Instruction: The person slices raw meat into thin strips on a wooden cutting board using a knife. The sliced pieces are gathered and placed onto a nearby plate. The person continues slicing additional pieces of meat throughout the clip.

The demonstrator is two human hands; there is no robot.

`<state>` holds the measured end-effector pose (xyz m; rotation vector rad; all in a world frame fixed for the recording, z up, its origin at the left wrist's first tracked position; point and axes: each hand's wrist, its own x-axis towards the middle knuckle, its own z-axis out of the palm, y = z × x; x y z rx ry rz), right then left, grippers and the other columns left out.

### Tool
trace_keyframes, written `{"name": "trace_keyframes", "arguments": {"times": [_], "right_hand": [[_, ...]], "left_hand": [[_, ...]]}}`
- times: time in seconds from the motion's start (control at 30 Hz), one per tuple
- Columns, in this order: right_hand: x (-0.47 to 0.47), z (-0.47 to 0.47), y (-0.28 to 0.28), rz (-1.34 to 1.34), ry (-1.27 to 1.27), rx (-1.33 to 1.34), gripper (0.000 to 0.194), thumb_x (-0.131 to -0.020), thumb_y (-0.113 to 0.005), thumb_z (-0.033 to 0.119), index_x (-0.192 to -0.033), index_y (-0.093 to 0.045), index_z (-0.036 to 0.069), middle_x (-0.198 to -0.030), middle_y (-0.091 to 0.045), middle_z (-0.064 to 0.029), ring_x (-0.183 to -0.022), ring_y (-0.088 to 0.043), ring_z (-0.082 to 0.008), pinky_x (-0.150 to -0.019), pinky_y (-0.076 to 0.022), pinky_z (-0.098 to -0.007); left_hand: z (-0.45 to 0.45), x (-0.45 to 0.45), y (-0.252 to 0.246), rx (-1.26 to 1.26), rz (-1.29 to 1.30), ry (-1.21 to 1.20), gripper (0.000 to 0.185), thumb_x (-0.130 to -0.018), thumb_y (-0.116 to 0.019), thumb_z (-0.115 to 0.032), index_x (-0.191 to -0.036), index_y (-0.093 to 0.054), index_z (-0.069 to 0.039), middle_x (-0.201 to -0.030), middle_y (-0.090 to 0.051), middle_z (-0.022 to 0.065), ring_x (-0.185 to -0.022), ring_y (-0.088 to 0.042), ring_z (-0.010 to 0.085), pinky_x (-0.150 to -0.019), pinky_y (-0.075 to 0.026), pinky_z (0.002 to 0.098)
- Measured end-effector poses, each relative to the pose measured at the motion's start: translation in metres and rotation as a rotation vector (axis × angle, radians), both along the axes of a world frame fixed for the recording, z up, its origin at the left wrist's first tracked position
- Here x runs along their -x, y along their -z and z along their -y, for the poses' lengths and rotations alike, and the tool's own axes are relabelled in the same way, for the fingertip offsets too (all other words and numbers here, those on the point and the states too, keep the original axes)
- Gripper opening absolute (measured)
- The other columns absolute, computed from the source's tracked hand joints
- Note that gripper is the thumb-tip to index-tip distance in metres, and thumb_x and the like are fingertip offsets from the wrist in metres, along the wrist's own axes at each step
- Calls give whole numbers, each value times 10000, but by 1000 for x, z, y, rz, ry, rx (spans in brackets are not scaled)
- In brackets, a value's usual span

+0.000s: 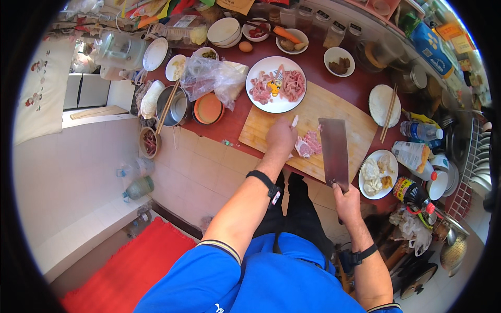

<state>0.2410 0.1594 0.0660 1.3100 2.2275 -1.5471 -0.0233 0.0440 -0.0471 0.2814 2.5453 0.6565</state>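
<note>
My right hand [347,201] grips the handle of a broad cleaver [334,150], whose blade lies over the right part of a wooden cutting board [352,117]. My left hand [281,137] is above the board's left part, fingers curled, with a small whitish piece [295,120] at its fingertips; what it is I cannot tell. Raw pink meat [309,144], partly cut, lies on the board between my left hand and the blade. Beyond the hands, a white plate [276,105] overlaps the board's far edge and holds two heaps of cut raw meat.
Right of the board stand a plate of buns [377,174], a soy sauce bottle [411,193] and chopsticks [388,113] across a white bowl. To the left are an orange bowl [208,109], a metal pot [172,105] and plastic bags [211,78]. An egg [245,47] lies behind.
</note>
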Motion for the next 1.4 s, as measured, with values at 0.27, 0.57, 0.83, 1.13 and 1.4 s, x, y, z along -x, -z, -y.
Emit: {"name": "trace_keyframes", "arguments": {"times": [0.27, 0.57, 0.83, 1.13, 1.4], "right_hand": [[-3, 8, -2, 44, -47, 30, 233, -1019, -727, 168, -1143, -792, -18, -970, -792, -263, -905, -803, -365, -818, -600, -424], [-4, 16, 2, 26, -144, -80, 226, -1009, -722, 172, -1132, -785, -8, -879, -745, -298, -867, -746, -497, -732, -595, -513], [15, 38, 1, 27, -327, -238, 181, -1017, -715, 177, -982, -739, 1, -836, -728, -296, -822, -728, -514, -725, -569, -587], [48, 58, 20, 167, -495, -392, 170, -1014, -704, 178, -979, -742, 16, -803, -748, -290, -782, -756, -488, -736, -617, -587], [49, 64, 15, 118, -473, -418, 171, -1002, -721, 168, -1016, -742, -1, -792, -754, -286, -776, -762, -491, -734, -628, -584]], "left_hand": [[45, -33, -20, -269, 190, -185, 267, -949, -775, -247, -1043, -741, 1, -870, -783, 133, -804, -761, 278, -740, -591, 417], [81, -34, -7, -263, 52, -199, 286, -1011, -761, -217, -1157, -706, 23, -909, -778, 124, -834, -755, 241, -760, -598, 406], [100, -75, 12, -202, 125, -323, 410, -972, -820, -226, -1240, -643, 29, -1123, -728, 182, -994, -752, 323, -873, -613, 448], [78, -67, 8, -198, 139, -304, 292, -1000, -790, -253, -1145, -678, -25, -997, -749, 160, -939, -739, 374, -826, -584, 485], [79, -61, 1, -191, 157, -265, 296, -999, -799, -210, -1181, -664, -20, -904, -773, 128, -824, -768, 308, -762, -605, 443]]}}
